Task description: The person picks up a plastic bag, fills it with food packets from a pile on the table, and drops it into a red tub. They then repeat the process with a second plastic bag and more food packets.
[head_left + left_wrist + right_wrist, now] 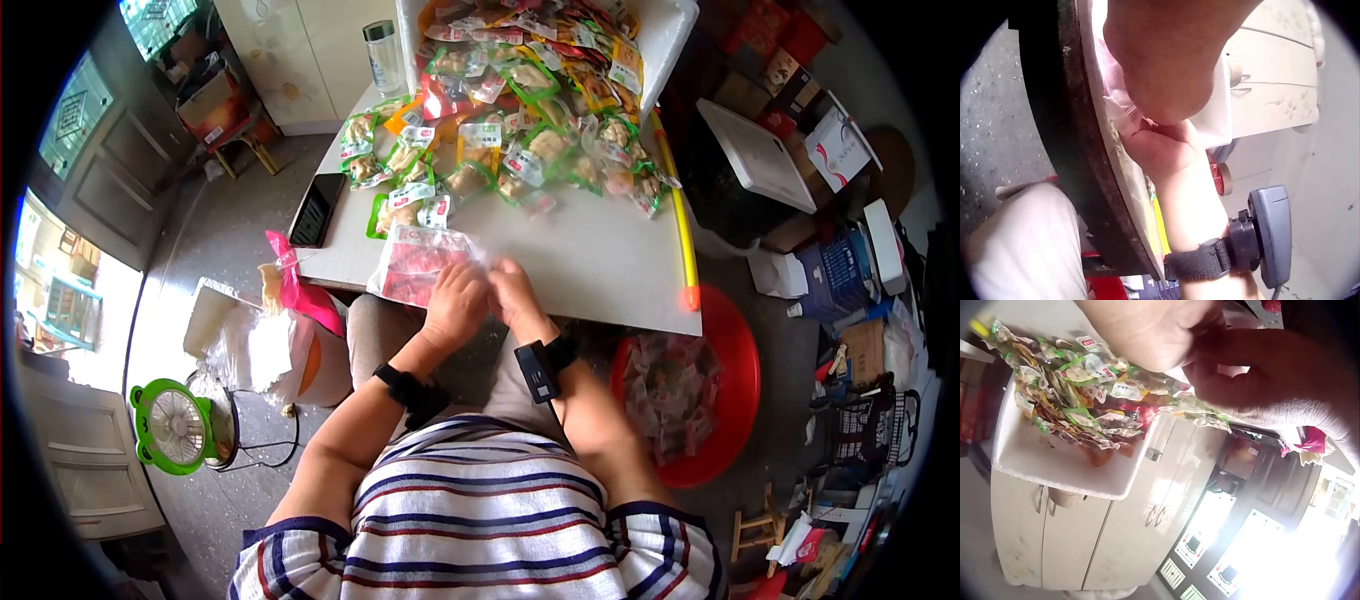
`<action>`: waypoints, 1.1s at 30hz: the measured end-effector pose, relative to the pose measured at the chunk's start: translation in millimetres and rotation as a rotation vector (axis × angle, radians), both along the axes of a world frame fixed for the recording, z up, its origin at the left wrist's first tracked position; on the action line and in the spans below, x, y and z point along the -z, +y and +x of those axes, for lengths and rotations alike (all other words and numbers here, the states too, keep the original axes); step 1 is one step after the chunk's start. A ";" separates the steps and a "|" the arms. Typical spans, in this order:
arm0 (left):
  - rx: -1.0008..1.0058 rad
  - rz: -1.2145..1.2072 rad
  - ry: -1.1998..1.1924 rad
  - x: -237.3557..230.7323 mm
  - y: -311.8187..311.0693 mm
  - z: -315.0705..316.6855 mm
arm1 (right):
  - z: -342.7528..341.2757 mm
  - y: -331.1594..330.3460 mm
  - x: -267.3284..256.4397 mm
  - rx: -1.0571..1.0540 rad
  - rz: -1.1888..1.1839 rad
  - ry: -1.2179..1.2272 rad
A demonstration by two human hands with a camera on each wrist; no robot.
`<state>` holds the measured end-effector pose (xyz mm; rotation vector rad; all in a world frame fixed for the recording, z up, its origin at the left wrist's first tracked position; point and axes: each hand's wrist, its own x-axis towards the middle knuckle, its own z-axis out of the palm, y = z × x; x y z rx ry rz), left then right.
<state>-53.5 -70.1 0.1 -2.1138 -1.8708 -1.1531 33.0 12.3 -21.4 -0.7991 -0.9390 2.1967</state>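
A clear plastic bag with red print [415, 262] lies at the table's near edge, in front of the person. The left hand [458, 302] grips its right end with curled fingers. Close against it, the right hand [516, 298] pinches the same end of the bag. In the left wrist view, crinkled clear plastic [1121, 107] shows beside the two hands, whose fingertips are mostly hidden. Small sealed food packets [480, 150], with green, orange and clear wrappers, are heaped just beyond the bag.
A white foam box [672, 45] spills packets onto the table [600, 265]. A phone [317, 210] and a glass bottle [384, 60] stand on the left side; a yellow stick [675, 215] runs along the right edge. On the floor, a red basin [735, 400] holds packets.
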 end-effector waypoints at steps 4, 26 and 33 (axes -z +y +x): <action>-0.114 -0.080 0.119 0.7 -18.7 9.0 | 4.5 1.8 5.6 0.118 0.092 -0.134; 0.114 -0.012 -0.265 -106.9 -20.2 -36.8 | 47.6 37.3 -84.0 0.055 1.619 -0.357; 0.293 -0.325 -1.033 -147.3 -31.8 -9.4 | 112.0 -1.2 -171.7 -0.088 1.695 -0.598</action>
